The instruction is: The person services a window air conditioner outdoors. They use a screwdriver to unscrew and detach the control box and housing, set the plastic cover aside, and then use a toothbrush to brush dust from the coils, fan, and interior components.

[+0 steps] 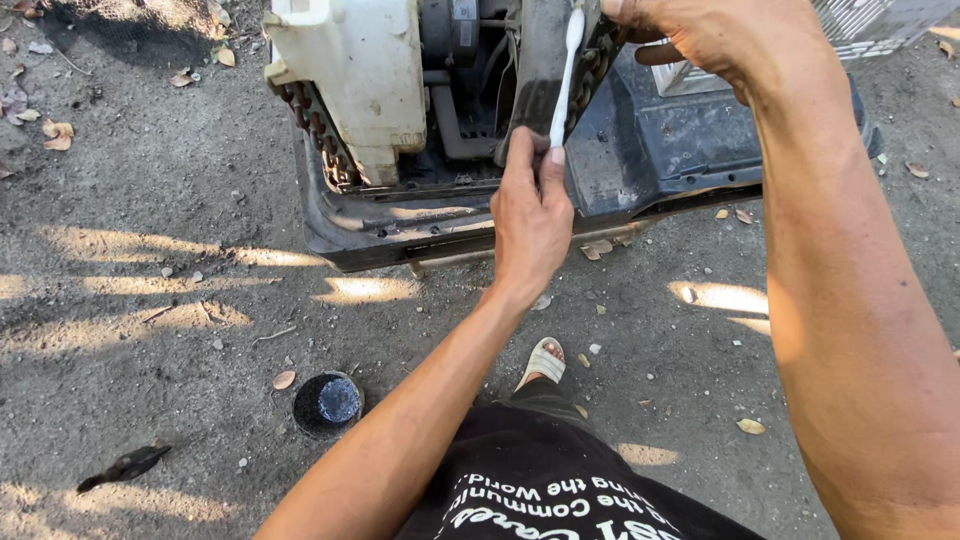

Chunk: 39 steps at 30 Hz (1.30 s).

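Just above the left hand [530, 215], whose fingers pinch a white toothbrush [565, 75] against the rusty chain [595, 60], the right hand [710, 40] grips the machine [450, 110] top, fingers closed; scrubbing seems underway, calling for steady strokes along the links.

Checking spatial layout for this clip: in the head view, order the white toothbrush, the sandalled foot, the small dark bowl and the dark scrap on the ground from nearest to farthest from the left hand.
From the left hand:
1. white toothbrush, held in it, pointing up.
2. sandalled foot, just below.
3. small dark bowl, lower left on the dirt.
4. dark scrap, far lower left.
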Motion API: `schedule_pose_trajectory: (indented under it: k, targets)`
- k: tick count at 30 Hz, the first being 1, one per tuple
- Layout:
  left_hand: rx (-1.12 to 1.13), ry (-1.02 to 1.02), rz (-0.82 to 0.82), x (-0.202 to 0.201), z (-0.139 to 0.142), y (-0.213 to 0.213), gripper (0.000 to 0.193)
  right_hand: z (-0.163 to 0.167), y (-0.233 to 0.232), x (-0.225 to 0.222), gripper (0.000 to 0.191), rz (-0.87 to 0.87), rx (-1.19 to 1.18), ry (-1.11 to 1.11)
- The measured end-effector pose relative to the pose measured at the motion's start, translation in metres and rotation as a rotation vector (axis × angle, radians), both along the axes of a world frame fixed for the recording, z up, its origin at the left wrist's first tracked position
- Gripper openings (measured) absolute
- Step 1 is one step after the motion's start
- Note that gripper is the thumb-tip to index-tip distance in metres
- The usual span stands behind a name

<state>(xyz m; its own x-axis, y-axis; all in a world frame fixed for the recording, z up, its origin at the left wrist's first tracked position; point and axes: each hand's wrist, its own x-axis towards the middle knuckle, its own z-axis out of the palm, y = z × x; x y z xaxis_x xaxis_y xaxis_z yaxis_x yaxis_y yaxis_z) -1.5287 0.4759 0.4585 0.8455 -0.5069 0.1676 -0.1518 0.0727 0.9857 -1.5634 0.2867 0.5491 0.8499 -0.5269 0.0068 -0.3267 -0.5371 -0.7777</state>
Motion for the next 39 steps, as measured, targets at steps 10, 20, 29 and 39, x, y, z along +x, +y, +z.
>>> schedule_pose_trajectory:
  k: [10,20,29,39]
  targets:
    - [0.047,0.031,-0.016,0.005,-0.016,-0.004,0.017,0.011,0.004,0.005,0.018,-0.046,-0.028,0.033]
    - [0.052,-0.017,-0.012,0.007,0.006,0.007,0.016,0.017,0.016,0.004,0.034,-0.111,-0.216,0.055]
    - [0.023,-0.069,0.002,0.018,-0.006,-0.008,0.016,0.008,0.017,0.005,0.035,-0.137,-0.397,-0.007]
    - [0.002,-0.119,0.009,0.021,0.000,-0.006,0.017,0.000,0.009,0.003,0.029,-0.070,-0.394,-0.071]
